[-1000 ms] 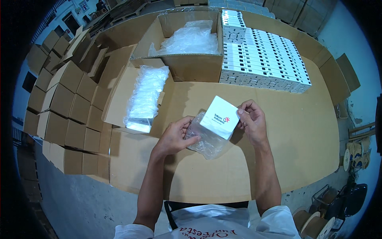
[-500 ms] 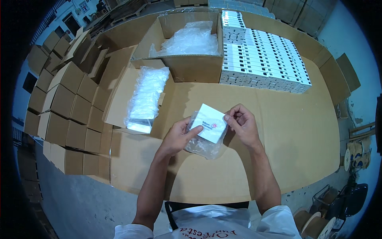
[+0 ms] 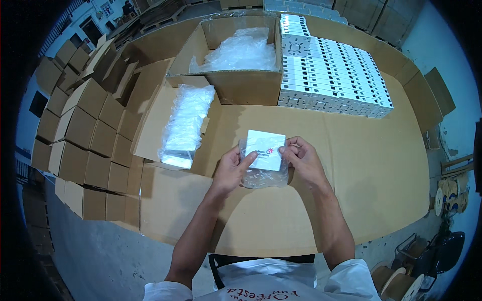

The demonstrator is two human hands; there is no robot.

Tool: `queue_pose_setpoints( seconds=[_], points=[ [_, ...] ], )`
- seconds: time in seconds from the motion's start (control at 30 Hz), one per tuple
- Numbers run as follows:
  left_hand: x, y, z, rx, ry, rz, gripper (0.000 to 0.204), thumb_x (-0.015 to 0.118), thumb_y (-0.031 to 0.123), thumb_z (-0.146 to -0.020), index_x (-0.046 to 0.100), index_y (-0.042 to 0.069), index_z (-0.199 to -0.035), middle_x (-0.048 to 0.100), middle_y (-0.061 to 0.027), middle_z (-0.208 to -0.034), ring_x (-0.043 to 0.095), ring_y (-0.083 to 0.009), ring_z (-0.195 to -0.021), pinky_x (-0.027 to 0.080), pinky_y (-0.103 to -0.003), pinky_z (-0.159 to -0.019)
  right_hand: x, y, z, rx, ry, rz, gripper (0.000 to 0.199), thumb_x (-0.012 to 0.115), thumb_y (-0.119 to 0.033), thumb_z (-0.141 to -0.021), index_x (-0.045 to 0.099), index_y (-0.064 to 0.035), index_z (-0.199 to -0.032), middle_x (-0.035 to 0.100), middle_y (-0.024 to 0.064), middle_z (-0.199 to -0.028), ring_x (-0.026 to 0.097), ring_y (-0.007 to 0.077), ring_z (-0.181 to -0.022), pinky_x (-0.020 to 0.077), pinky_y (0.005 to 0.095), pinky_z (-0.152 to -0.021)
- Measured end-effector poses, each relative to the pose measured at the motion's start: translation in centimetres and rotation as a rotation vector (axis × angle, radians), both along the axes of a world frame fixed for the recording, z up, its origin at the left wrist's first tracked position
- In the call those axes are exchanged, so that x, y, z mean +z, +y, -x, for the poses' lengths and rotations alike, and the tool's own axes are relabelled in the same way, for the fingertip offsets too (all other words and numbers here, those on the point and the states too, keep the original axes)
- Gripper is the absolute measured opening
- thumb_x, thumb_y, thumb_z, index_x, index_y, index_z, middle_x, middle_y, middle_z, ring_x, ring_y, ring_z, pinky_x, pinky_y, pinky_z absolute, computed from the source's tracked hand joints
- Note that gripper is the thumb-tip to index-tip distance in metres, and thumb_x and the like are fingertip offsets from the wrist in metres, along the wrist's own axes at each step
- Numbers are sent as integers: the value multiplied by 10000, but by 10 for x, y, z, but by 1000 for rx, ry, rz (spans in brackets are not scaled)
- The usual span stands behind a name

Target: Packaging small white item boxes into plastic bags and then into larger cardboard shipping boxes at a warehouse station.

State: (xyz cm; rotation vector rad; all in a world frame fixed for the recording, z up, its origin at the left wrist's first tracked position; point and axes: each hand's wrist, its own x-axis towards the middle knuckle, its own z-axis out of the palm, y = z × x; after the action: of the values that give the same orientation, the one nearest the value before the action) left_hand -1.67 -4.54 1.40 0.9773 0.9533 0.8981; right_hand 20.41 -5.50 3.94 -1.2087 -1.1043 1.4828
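Between my two hands is a square white plate (image 3: 266, 159) with a small printed mark and a pink emblem. Its lower part sits in or against a clear plastic bag (image 3: 263, 180), which crumples out below it; exactly how far the plate is inside I cannot tell. My left hand (image 3: 231, 169) grips the left side of plate and bag, thumb on the front face. At the right edge, my right hand (image 3: 303, 159) pinches with thumb and forefinger. To the left, an open carton (image 3: 146, 131) holds a row of white pieces wrapped in clear plastic (image 3: 186, 120).
A larger open box (image 3: 241, 85) at the back contains loose clear bags (image 3: 243, 50). Beside it rise stacked white square units (image 3: 334, 75) with dark openings. Small cardboard cartons (image 3: 95, 135) are piled along the left. Cardboard (image 3: 371, 185) covers the table, with a raised rim (image 3: 424, 103).
The plate has turned to sit nearly straight and has moved slightly, with the bag drawn up beneath it. My right hand has come lower, onto the plate's right edge.
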Motion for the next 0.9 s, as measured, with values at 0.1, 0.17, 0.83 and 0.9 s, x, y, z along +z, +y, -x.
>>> queue_pose_setpoints(
  seconds=[0.1, 0.17, 0.83, 0.9],
  points=[
    [-6, 1, 1, 31, 28, -19, 350, 530, 197, -1058, 531, -27, -1326, 666, -88, -1170, 648, -136, -1039, 528, -300, -915, -2, 0, 3, -39, 45, 13, 209, 692, -139, -958, 587, -11, -1086, 701, 36, -847, 588, 71, -778, 468, 241, -700],
    [-5, -1, -2, 55, 16, -30, 361, 505, 235, -1069, 553, -29, -1311, 668, -80, -1143, 624, -118, -1025, 506, -293, -920, -5, 0, 2, -24, 59, -17, 228, 690, -136, -959, 594, 0, -1115, 705, 34, -860, 593, 72, -786, 475, 242, -710],
    [16, -2, 3, 197, -161, -294, 239, 611, 44, -991, 627, -53, -1208, 730, -168, -1080, 703, -188, -1006, 554, -310, -930, 10, -10, 11, -150, 141, -303, 83, 639, -8, -960, 644, 11, -1041, 732, 119, -974, 698, 151, -949, 548, 277, -834],
    [20, -2, 3, 248, -164, -385, 257, 651, -8, -951, 630, -58, -1202, 740, -166, -1030, 708, -184, -978, 548, -316, -951, 9, -10, 12, -165, 170, -349, 72, 628, 3, -964, 641, 10, -1034, 732, 128, -977, 700, 158, -950, 552, 282, -843]
  ],
)
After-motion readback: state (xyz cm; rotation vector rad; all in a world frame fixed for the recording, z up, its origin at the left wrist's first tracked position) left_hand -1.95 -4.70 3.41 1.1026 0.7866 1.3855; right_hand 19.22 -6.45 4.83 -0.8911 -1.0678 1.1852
